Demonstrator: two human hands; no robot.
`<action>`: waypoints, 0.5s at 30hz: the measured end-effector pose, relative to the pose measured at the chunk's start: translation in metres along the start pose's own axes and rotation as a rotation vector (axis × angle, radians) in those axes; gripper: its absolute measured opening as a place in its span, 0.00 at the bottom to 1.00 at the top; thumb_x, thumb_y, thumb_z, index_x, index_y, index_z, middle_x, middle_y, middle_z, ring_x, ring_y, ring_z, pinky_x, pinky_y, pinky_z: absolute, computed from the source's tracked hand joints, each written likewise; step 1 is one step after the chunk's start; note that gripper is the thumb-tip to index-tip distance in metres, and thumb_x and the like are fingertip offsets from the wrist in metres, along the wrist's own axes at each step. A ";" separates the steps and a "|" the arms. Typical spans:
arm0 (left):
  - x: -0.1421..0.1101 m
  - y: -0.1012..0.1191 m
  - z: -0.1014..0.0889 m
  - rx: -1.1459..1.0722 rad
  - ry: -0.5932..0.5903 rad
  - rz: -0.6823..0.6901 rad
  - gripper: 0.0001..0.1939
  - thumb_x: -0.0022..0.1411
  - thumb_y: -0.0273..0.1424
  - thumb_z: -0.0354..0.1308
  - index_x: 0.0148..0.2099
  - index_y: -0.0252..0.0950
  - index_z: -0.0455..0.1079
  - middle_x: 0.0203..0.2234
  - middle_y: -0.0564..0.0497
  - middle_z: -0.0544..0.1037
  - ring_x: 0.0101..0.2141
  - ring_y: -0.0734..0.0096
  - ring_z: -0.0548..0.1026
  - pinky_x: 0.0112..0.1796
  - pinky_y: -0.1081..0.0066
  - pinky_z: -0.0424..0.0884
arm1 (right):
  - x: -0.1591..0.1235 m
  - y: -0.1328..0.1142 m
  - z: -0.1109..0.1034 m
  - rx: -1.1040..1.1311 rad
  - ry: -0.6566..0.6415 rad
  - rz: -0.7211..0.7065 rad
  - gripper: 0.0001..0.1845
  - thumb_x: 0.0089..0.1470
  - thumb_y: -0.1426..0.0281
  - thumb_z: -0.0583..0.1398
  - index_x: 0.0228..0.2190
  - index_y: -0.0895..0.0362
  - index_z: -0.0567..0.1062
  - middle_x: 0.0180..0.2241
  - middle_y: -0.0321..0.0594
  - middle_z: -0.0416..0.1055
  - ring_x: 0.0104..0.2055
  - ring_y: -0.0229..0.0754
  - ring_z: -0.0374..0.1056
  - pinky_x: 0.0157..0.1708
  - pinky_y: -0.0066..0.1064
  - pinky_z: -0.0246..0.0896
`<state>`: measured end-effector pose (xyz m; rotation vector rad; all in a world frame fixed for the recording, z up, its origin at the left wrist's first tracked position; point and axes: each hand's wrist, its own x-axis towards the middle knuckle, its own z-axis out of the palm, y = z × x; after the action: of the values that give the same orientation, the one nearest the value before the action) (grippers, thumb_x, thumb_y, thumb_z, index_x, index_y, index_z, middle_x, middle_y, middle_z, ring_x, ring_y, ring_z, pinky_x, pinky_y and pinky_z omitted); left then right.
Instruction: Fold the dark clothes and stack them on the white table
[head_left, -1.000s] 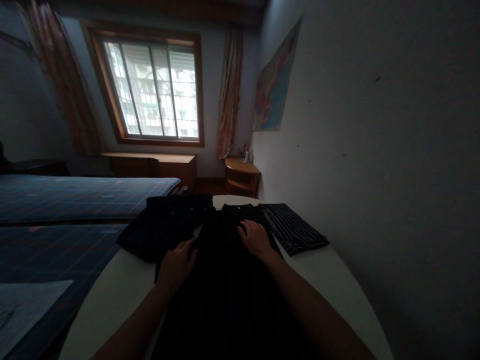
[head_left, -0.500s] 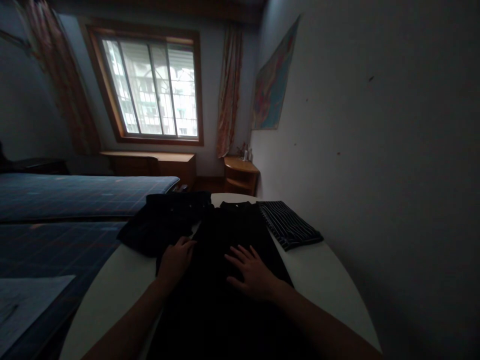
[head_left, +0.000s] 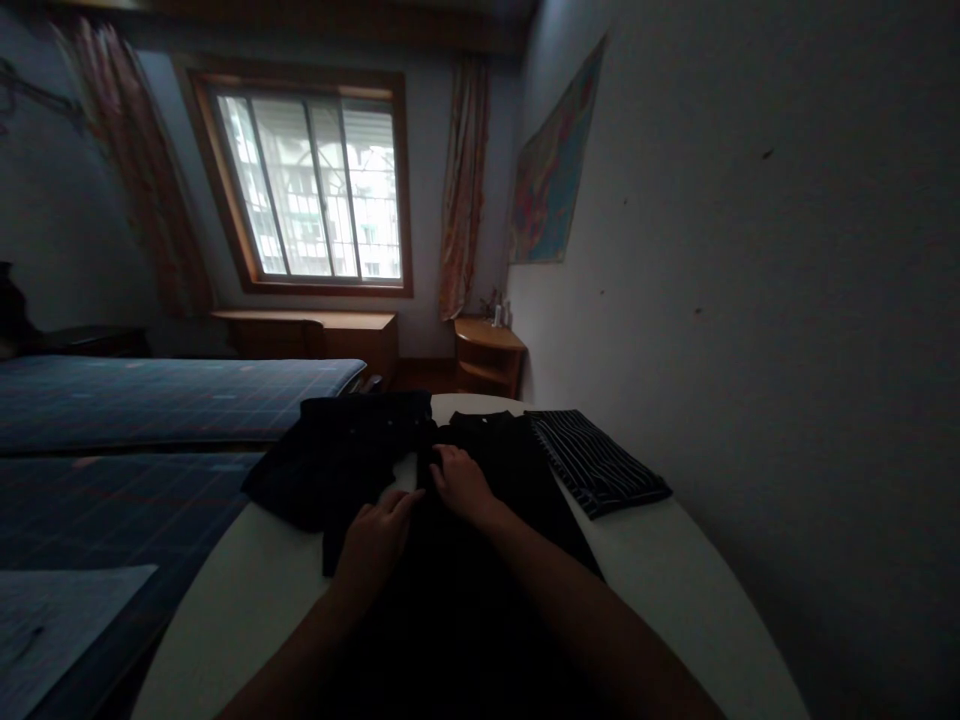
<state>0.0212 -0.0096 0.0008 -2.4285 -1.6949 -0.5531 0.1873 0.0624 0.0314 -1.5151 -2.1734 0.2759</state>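
Observation:
A black collared shirt [head_left: 502, 560] lies spread lengthwise on a round white table [head_left: 675, 600], its collar at the far end. My left hand [head_left: 381, 535] is at the shirt's left edge, thumb and fingers pinched together on the cloth. Farther up that same edge, close to the shoulder, my right hand [head_left: 461, 482] has its fingers bent over the fabric. Darkness hides the folds under both hands. Left of the shirt lies a dark navy garment [head_left: 330, 455]; on its right is a folded black-and-white striped cloth [head_left: 596, 460].
Beds with blue plaid covers [head_left: 187, 400] stand left of the table. A white wall [head_left: 750, 400] runs along the right. Beyond the table are a wooden corner shelf [head_left: 491, 335], a low wooden desk [head_left: 360, 330] and a window [head_left: 315, 190].
My right hand has gone from lying spread on the shirt's middle to its upper left edge, fingers now bent. My left hand has shifted slightly right. The view has tilted a little.

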 end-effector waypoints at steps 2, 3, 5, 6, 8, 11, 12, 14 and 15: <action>0.000 0.000 0.001 -0.017 -0.009 0.003 0.20 0.68 0.24 0.49 0.59 0.44 0.67 0.51 0.49 0.76 0.39 0.65 0.78 0.42 0.65 0.69 | 0.025 0.003 0.006 0.060 0.024 0.117 0.26 0.63 0.66 0.53 0.60 0.60 0.63 0.60 0.50 0.64 0.61 0.48 0.60 0.58 0.37 0.54; 0.000 0.000 0.001 -0.029 -0.013 0.007 0.20 0.68 0.24 0.49 0.58 0.44 0.68 0.51 0.49 0.76 0.39 0.65 0.78 0.42 0.65 0.69 | 0.037 0.006 0.008 0.087 0.030 0.169 0.27 0.63 0.64 0.53 0.61 0.61 0.61 0.60 0.52 0.63 0.61 0.49 0.60 0.58 0.38 0.55; 0.000 0.000 0.001 -0.061 -0.013 0.016 0.18 0.68 0.25 0.49 0.56 0.44 0.70 0.50 0.50 0.76 0.38 0.66 0.78 0.42 0.65 0.70 | 0.060 0.013 0.013 0.126 0.022 0.246 0.31 0.62 0.59 0.54 0.62 0.62 0.60 0.58 0.54 0.65 0.60 0.51 0.62 0.56 0.40 0.57; 0.000 0.000 0.001 -0.080 -0.008 0.024 0.18 0.68 0.25 0.50 0.56 0.44 0.70 0.49 0.50 0.77 0.38 0.66 0.78 0.42 0.65 0.70 | 0.070 0.016 0.016 0.142 0.014 0.272 0.34 0.61 0.55 0.54 0.62 0.62 0.59 0.57 0.55 0.67 0.59 0.52 0.64 0.55 0.41 0.58; 0.000 0.000 0.001 -0.112 0.006 0.046 0.16 0.68 0.26 0.51 0.54 0.44 0.71 0.48 0.50 0.77 0.39 0.66 0.77 0.42 0.65 0.70 | 0.087 0.023 0.021 0.180 -0.007 0.314 0.38 0.59 0.49 0.55 0.60 0.63 0.62 0.54 0.55 0.70 0.56 0.53 0.67 0.53 0.42 0.61; 0.001 0.000 0.001 -0.132 0.011 0.078 0.14 0.67 0.27 0.52 0.52 0.44 0.72 0.47 0.50 0.78 0.41 0.65 0.77 0.42 0.64 0.70 | 0.107 0.030 0.029 0.228 -0.036 0.337 0.34 0.55 0.47 0.58 0.52 0.60 0.72 0.50 0.52 0.74 0.53 0.54 0.69 0.51 0.41 0.62; 0.001 0.000 0.002 -0.135 0.009 0.086 0.14 0.67 0.27 0.52 0.51 0.44 0.72 0.46 0.50 0.78 0.42 0.64 0.77 0.43 0.63 0.71 | 0.111 0.031 0.031 0.243 -0.044 0.336 0.30 0.54 0.48 0.60 0.47 0.58 0.75 0.48 0.49 0.75 0.52 0.54 0.70 0.50 0.41 0.62; 0.002 0.000 0.001 -0.147 0.005 0.102 0.14 0.67 0.26 0.53 0.50 0.44 0.73 0.45 0.51 0.79 0.43 0.63 0.76 0.44 0.62 0.71 | 0.119 0.035 0.035 0.277 -0.052 0.327 0.21 0.54 0.53 0.62 0.41 0.57 0.79 0.42 0.46 0.78 0.48 0.52 0.72 0.47 0.38 0.64; 0.002 0.000 0.001 -0.156 0.007 0.104 0.13 0.67 0.26 0.53 0.50 0.44 0.73 0.44 0.51 0.79 0.43 0.63 0.76 0.44 0.62 0.71 | 0.122 0.037 0.037 0.297 -0.048 0.319 0.18 0.55 0.56 0.62 0.39 0.57 0.79 0.39 0.44 0.79 0.47 0.51 0.73 0.46 0.36 0.64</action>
<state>0.0218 -0.0072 0.0004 -2.5999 -1.5660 -0.7031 0.1659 0.1925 0.0164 -1.6845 -1.8183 0.7125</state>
